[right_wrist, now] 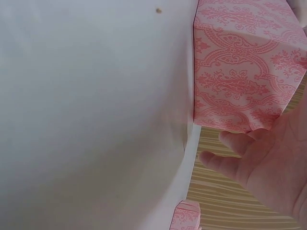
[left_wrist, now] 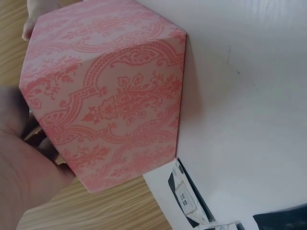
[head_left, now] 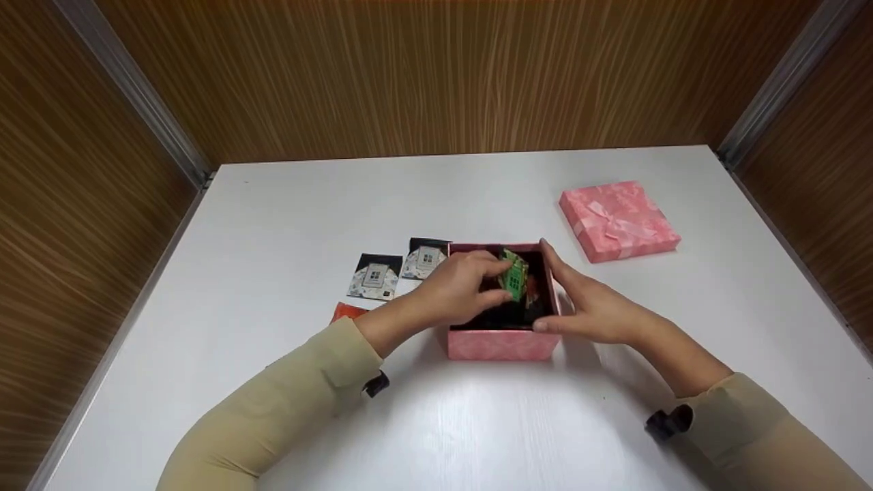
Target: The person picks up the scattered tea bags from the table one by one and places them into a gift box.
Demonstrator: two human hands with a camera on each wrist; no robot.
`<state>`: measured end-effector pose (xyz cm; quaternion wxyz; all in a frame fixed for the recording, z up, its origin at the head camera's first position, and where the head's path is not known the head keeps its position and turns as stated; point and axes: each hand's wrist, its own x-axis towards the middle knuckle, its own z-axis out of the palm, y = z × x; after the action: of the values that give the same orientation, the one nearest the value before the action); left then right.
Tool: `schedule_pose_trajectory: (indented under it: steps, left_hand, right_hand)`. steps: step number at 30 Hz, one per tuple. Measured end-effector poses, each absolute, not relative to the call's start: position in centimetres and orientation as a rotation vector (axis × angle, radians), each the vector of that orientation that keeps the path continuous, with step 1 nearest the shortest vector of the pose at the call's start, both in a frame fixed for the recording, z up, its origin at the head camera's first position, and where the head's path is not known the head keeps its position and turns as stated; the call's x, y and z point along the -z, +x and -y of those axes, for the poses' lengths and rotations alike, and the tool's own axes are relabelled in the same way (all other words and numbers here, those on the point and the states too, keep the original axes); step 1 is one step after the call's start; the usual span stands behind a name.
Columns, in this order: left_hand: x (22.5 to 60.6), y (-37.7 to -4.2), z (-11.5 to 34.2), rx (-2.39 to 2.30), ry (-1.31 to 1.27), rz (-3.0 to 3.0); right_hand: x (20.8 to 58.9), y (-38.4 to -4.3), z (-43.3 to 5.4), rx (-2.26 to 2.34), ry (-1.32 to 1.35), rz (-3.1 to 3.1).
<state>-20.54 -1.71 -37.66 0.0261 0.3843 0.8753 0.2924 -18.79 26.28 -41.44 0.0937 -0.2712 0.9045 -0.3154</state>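
Observation:
An open pink box [head_left: 503,346] stands on the white table, its dark inside holding several sachets. Over its opening, my left hand [head_left: 453,286] pinches a small green sachet [head_left: 516,278] between thumb and fingers. My right hand [head_left: 600,314] holds the box's right side, thumb at the near corner and fingers reaching to the far one. Pink damask-like patterned walls of the box [left_wrist: 120,105] fill much of the left wrist view and hide the sachet there. Fingers [right_wrist: 237,143] of the right hand lie along the box's edge in the right wrist view.
A pink lid with a ribbon bow [head_left: 620,221] lies at the back right. Left of the box are two black-and-white sachets, one farther left [head_left: 375,276] and one near the box [head_left: 426,259]. An orange-red sachet [head_left: 346,311] is partly under the left arm. Wood-grain panels [head_left: 436,75] enclose the table.

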Motion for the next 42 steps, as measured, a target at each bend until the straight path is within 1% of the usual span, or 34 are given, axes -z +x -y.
schedule_pose_trajectory:
  steps: [23, 34, 42]
  left_hand:
    - [37.9, -20.6, -0.3, -0.379, 1.077, -2.823]
    - [38.0, -20.6, -0.8, -0.296, 1.002, -2.841]
    - [38.1, -20.5, -0.9, -0.237, 0.998, -2.842]
  right_hand:
    - [41.3, -18.6, -26.2, 0.947, -0.797, -2.669]
    - [41.1, -18.6, -26.2, 0.955, -0.81, -2.666]
    - [41.2, -18.7, -26.2, 0.949, -0.808, -2.665]
